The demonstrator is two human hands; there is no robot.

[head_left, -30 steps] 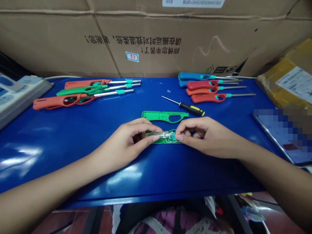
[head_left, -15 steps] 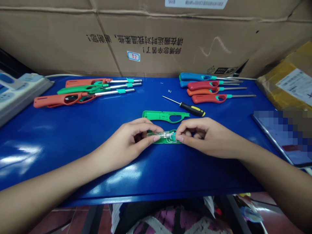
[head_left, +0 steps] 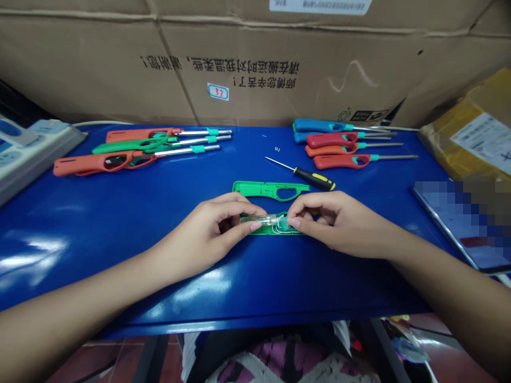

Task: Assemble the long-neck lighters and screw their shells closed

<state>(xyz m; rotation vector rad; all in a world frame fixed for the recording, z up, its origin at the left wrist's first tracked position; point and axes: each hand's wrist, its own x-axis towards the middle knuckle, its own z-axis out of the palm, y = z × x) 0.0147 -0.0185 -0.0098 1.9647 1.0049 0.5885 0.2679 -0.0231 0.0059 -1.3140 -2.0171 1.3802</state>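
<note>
An opened green lighter body [head_left: 275, 225] lies on the blue table [head_left: 120, 223] in front of me, with a clear tube and thin wires showing inside it. My left hand [head_left: 211, 231] pinches its left end with thumb and fingers. From the other side, my right hand [head_left: 335, 223] pinches the right end. The body's ends are hidden under my fingers. Just behind them lies the loose green cover half [head_left: 270, 189].
A black and yellow screwdriver [head_left: 307, 175] lies behind the cover. Several long lighters [head_left: 136, 146] are at the back left, more lighters [head_left: 343, 142] at the back right. A cardboard box [head_left: 255, 58] walls the back. A white power strip [head_left: 27, 154] sits left, a pixelated flat item [head_left: 467, 218] right.
</note>
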